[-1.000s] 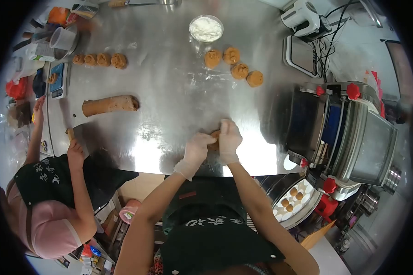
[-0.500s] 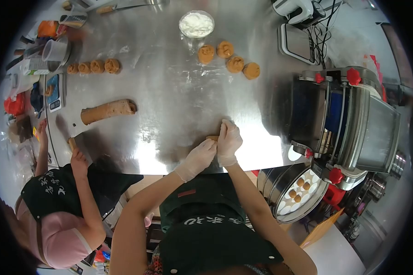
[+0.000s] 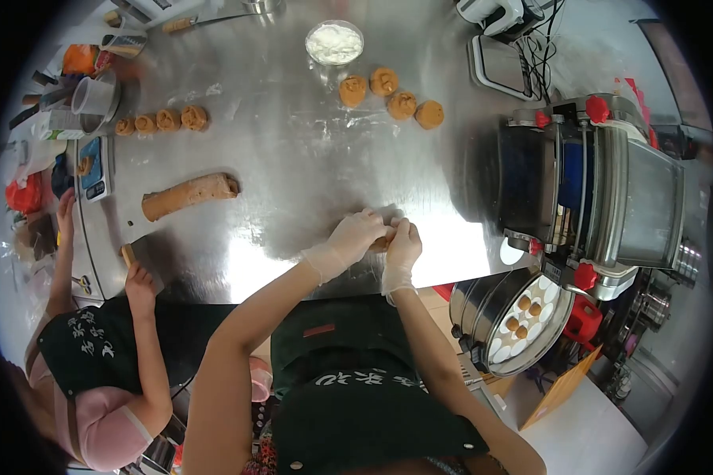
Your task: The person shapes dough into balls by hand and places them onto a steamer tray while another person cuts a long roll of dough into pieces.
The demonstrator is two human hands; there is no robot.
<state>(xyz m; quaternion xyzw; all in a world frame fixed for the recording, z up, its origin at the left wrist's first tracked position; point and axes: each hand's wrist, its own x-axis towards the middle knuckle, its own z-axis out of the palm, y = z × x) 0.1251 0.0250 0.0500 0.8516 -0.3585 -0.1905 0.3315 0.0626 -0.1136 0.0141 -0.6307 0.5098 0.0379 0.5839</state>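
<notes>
My left hand (image 3: 358, 237) and my right hand (image 3: 403, 247), both in clear gloves, meet over the steel table near its front edge. Between them a small piece of brown dough (image 3: 381, 244) is pinched by the fingers of both hands, partly hidden by them. Farther off, several round brown dough pieces (image 3: 402, 105) sit beside a clear bowl of white flour (image 3: 334, 43). A thick log of brown dough (image 3: 188, 195) lies to the left, with a row of smaller cut pieces (image 3: 168, 120) behind it.
At left, a co-worker's hand (image 3: 141, 289) holds a wooden-handled cutter (image 3: 128, 254), near a digital scale (image 3: 95, 168). A dough roller machine (image 3: 586, 182) stands at right. Below it is a round steamer (image 3: 495, 305) with white paper rounds and several dough pieces.
My left hand has shifted right and up, its fingers now over the dough. My right hand has turned and lowered slightly. The co-worker's far hand has moved up toward the scale.
</notes>
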